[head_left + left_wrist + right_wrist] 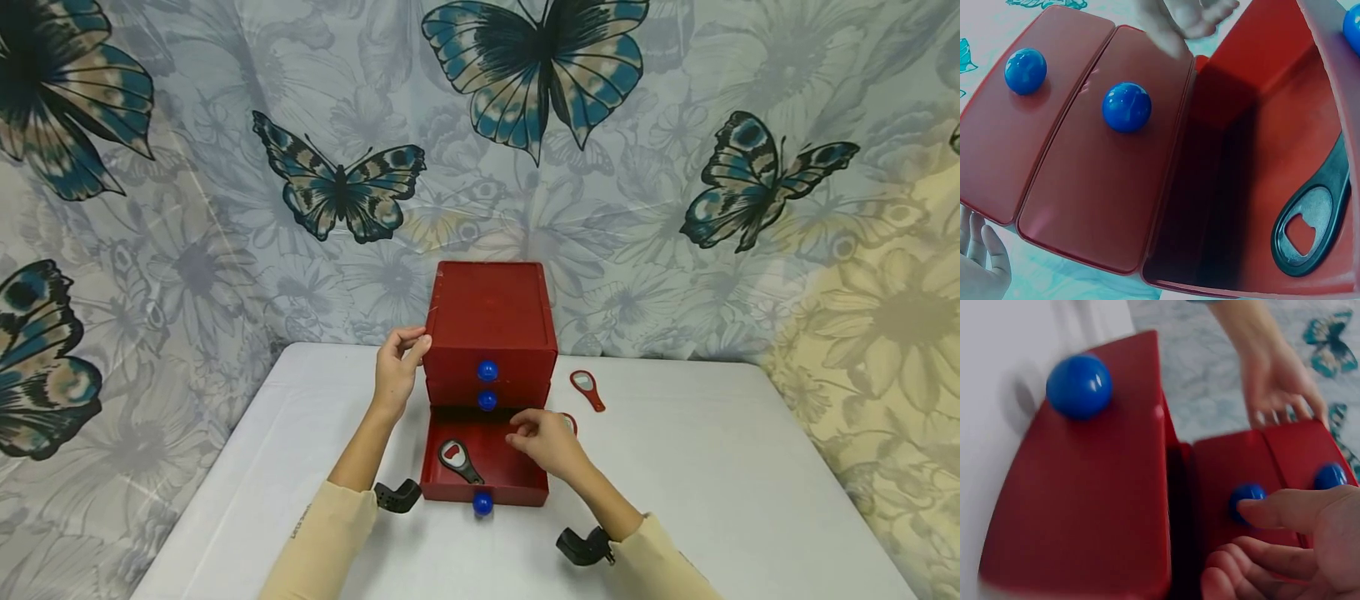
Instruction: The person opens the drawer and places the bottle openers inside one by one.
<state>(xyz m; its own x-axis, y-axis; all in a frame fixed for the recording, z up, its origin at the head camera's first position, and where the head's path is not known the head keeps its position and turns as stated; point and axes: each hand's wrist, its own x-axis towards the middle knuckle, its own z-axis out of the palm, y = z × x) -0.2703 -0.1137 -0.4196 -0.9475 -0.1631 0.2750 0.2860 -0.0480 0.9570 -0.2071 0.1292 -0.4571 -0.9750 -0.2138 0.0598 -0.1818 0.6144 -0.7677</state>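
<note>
A red cabinet (491, 304) with blue knobs stands mid-table, its bottom drawer (517, 471) pulled out and the upper two closed. In that drawer lies a black bottle opener (468, 471), also visible in the left wrist view. My left hand (393, 379) rests its fingers against the cabinet's left side near the top front corner. Over the drawer's right edge hovers my right hand (553, 446), fingers loosely bent and holding nothing; the right wrist view shows bare space between thumb and fingers. Behind it, a red bottle opener (574, 422) is mostly hidden.
Another red bottle opener (595, 399) lies on the white table (697, 467), right of the cabinet. A butterfly-patterned cloth (337, 292) hangs right behind the cabinet. The open drawer's blue knob (483, 503) sticks out toward the person.
</note>
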